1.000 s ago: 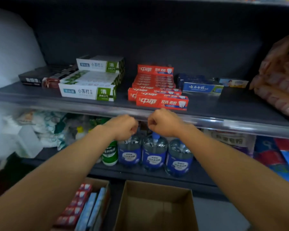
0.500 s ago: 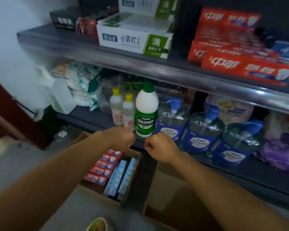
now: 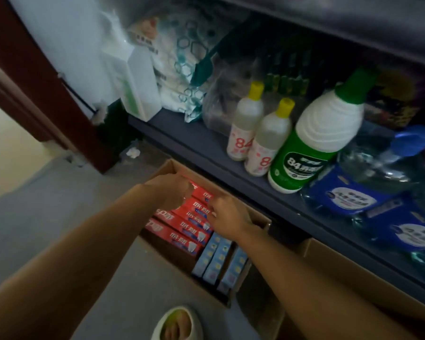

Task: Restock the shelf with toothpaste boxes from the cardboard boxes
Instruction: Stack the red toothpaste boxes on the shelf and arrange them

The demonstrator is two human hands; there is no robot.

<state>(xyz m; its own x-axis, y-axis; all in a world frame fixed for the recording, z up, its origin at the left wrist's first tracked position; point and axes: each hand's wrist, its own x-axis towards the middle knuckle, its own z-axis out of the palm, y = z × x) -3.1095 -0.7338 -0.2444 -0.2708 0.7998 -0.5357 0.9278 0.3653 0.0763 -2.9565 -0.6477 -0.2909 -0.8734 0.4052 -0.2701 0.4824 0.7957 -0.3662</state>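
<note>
An open cardboard box (image 3: 170, 166) stands on the floor below the bottom shelf. Inside lie several red toothpaste boxes (image 3: 179, 232) stacked in a row, with three light blue toothpaste boxes (image 3: 217, 261) standing on end beside them. My left hand (image 3: 171, 190) reaches into the box with bent fingers resting over the farthest red boxes. My right hand (image 3: 227, 215) touches the right ends of the red boxes with its fingertips. The picture is blurred, so a grip on any box is not clear. The upper toothpaste shelf is out of view.
A second cardboard box (image 3: 341, 273) stands to the right. The low dark shelf (image 3: 201, 146) carries two yellow-capped bottles (image 3: 245, 123), a green-and-white bottle (image 3: 312, 148), blue pump bottles (image 3: 368, 182) and packets. A brown door frame (image 3: 35, 82) is at left. My shoe (image 3: 177, 323) shows below.
The view has swung from the upper toothpaste shelf down to the floor. Both hands dropped from the shelf edge into the cardboard box and now rest on the red toothpaste boxes.
</note>
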